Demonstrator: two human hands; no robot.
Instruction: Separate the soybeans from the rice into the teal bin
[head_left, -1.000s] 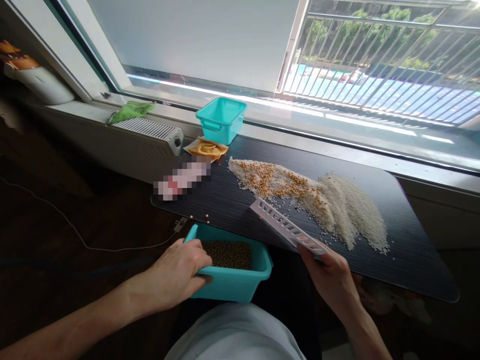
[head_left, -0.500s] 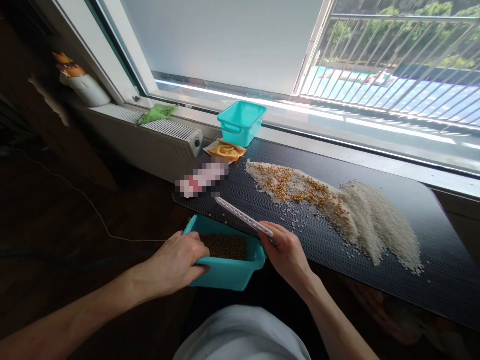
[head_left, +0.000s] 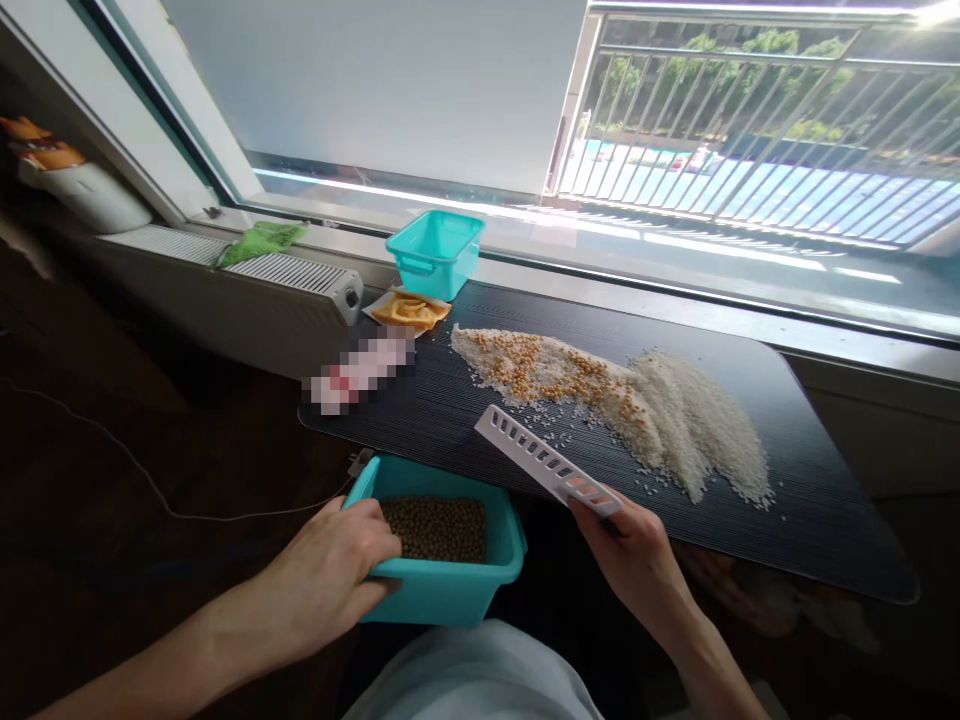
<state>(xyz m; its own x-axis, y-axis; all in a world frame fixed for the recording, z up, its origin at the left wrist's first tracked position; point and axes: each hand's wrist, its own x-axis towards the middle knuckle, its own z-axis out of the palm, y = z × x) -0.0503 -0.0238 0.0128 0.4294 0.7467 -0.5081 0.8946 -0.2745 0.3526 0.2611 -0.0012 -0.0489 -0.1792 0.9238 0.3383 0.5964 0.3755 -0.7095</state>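
My left hand (head_left: 341, 560) grips the near left rim of a turquoise plastic bin (head_left: 450, 595), thumb outside and fingers over the edge. Inside the bin lies a layer of small brownish round beans (head_left: 439, 528). The bin is held just below the table's front edge. My right hand (head_left: 634, 550) is closed on one end of a flat white plastic strip with a row of slots (head_left: 536, 455). The strip is tilted above the table edge, apart from the grain. Beyond it spreads a long heap of white rice (head_left: 697, 420), with yellow beans (head_left: 525, 362) scattered over its left part.
The dark table (head_left: 817, 500) stands against the window. At its far left are an empty turquoise bin (head_left: 442, 260), a yellow cloth (head_left: 412, 312) on a white sheet, and a blurred pinkish item (head_left: 360, 372). A green cloth (head_left: 262, 242) lies on the radiator (head_left: 292, 275).
The slotted strip has moved right, away from the bin, and turned so its flat face shows. The bin has come nearer my body with my left hand on it. The view has shifted right.
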